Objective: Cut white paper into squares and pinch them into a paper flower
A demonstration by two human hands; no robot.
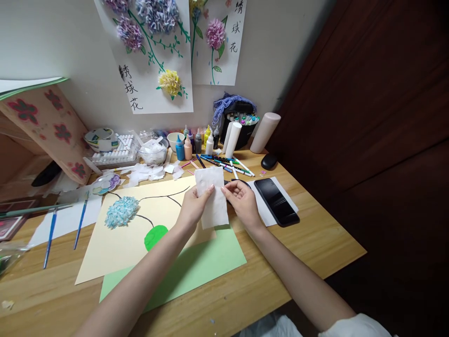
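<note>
A white piece of tissue paper (214, 208) is held upright above the table between my two hands. My left hand (192, 206) pinches its left side, thumb lying across the front. At its right edge, my right hand (243, 201) grips it between thumb and fingertips. Below lies a cream sheet (101, 255) with dark drawn stems, a blue tissue flower (122, 212) and a bright green circle (155, 237), partly covered by my left forearm. A light green sheet (210, 257) sticks out from under the cream one. Dark-handled scissors seem partly hidden behind my right hand.
A phone (277, 201) lies on white paper at right, near a black mouse (269, 162). Markers (224, 163), paint bottles (180, 149) and a bowl of tissue scraps (153, 152) stand along the back. Paintbrushes (81, 220) lie at left. Flower pictures (175, 56) hang on the wall.
</note>
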